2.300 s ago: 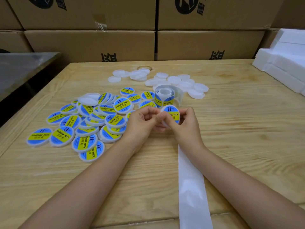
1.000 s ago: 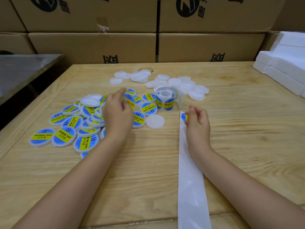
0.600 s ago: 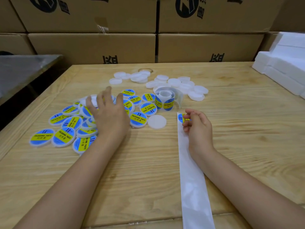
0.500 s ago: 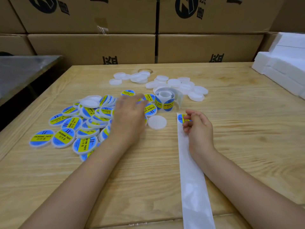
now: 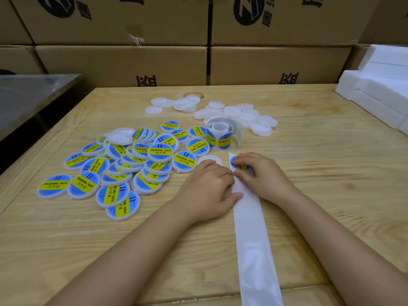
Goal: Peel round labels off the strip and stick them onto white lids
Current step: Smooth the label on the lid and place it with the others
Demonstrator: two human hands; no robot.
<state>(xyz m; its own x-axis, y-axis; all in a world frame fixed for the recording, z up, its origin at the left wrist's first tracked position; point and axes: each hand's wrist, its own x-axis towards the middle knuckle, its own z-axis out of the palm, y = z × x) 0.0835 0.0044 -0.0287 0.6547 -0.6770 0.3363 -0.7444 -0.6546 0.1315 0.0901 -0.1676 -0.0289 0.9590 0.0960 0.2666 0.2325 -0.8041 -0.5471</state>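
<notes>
Under right fingers [image 5: 249,157], a half-covered label [image 5: 233,161]

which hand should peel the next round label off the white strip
Right: the right hand pinches the round blue-and-yellow label on the white paper strip; the left hand rests on that strip.

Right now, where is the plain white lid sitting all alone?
Head view: the blank lid sits mid-table, just beyond the left hand, between a labelled lid and the strip.

Left hand [image 5: 207,191] back from lid pile [image 5: 160,152], now pressing strip [image 5: 251,228]
</notes>
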